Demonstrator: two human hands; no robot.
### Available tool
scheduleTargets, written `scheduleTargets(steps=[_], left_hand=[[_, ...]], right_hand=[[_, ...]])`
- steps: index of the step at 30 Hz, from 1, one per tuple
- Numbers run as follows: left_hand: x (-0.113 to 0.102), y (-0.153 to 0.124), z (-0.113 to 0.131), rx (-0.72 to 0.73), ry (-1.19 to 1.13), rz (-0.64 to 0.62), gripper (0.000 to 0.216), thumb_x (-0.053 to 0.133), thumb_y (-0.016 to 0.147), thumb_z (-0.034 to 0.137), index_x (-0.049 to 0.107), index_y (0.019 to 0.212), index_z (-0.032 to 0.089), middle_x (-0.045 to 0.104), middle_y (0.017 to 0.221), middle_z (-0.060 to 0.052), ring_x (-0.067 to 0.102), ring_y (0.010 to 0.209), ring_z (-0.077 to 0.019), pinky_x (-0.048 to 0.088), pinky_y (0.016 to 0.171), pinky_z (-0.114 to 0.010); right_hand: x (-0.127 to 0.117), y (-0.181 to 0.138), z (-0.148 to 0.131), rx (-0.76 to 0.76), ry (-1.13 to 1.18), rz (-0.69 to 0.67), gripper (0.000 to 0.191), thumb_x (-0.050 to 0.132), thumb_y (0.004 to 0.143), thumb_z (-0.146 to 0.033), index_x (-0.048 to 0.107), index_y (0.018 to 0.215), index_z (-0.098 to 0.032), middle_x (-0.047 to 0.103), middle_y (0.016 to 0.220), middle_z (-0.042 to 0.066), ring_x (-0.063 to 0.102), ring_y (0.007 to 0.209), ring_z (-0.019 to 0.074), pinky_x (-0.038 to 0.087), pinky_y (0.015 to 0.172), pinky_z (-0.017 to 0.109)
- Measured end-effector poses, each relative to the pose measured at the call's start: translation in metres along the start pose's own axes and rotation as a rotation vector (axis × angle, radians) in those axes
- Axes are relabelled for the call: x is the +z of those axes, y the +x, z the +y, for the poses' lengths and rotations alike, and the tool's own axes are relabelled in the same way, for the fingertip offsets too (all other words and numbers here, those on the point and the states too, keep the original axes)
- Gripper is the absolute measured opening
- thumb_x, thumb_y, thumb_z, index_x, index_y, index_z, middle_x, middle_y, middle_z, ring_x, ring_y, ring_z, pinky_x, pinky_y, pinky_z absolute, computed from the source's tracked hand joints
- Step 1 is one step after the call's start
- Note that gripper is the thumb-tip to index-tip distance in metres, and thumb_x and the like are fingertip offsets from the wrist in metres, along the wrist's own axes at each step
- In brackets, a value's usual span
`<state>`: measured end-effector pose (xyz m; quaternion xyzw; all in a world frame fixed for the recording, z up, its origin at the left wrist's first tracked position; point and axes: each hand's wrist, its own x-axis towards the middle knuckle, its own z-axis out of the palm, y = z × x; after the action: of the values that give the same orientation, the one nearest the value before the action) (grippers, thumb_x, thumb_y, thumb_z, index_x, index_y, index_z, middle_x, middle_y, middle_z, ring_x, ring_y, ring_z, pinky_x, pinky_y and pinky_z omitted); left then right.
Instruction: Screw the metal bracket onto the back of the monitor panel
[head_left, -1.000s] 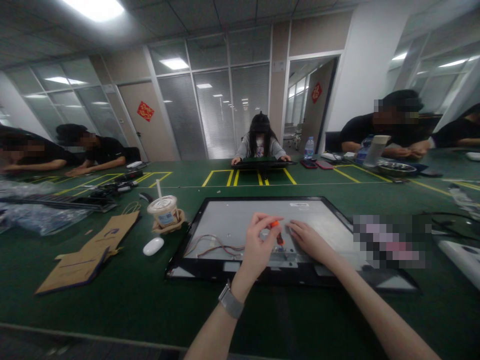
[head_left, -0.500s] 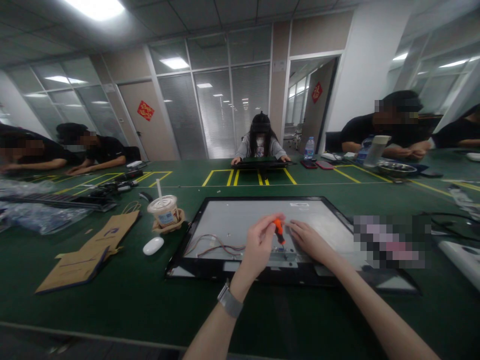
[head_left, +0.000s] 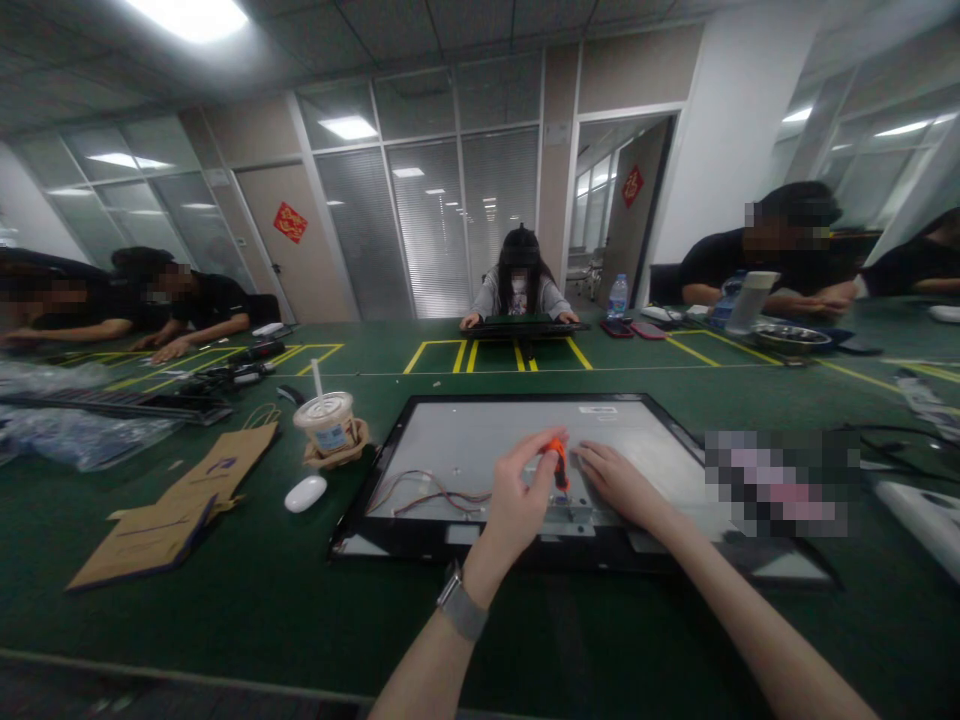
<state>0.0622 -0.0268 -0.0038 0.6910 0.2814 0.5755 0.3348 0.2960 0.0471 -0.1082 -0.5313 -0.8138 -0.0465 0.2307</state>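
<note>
Head view: toward the near edge of the counter [head_left: 247,630], the left hand [head_left: 521,487] pinches a screwdriver [head_left: 560,468] that, if tilted, could slip and scratch the panel [head_left: 457,440] under the outstretched right hand [head_left: 621,482].

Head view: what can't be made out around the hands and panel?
All in the head view:
Screwdriver: tip too small and blurred to judge contact.
Wires: upper one disappears behind the left hand.
Label on the panel: print too small.
Pixelated patch: masks what lies there.
White object: cut off by the right edge.
</note>
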Motion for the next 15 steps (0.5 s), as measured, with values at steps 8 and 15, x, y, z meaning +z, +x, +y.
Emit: scheduleTargets(steps=[8,15], left_hand=[[-0.0007,0.0003,-0.0017,0.037,0.080,0.102,0.020,0.063,0.093,0.030,0.075,0.106,0.021,0.062,0.092,-0.004,0.063,0.084,-0.0157,0.053,0.081,-0.029],[-0.0006,-0.0010,0.0011,0.051,-0.003,0.033,0.030,0.049,0.101,0.029,0.070,0.118,0.019,0.070,0.107,-0.009,0.066,0.100,-0.0191,0.051,0.091,-0.034]], right_hand=[[0.0024,-0.0015,0.0020,-0.019,0.001,0.049,0.038,0.044,0.097,-0.023,0.066,0.127,-0.024,0.068,0.131,0.014,0.064,0.119,0.0286,0.051,0.103,0.050],[-0.0022,-0.0003,-0.0021,-0.019,-0.023,0.007,0.039,0.042,0.097,-0.020,0.066,0.128,-0.019,0.066,0.132,0.016,0.063,0.121,0.0289,0.051,0.104,0.048]])
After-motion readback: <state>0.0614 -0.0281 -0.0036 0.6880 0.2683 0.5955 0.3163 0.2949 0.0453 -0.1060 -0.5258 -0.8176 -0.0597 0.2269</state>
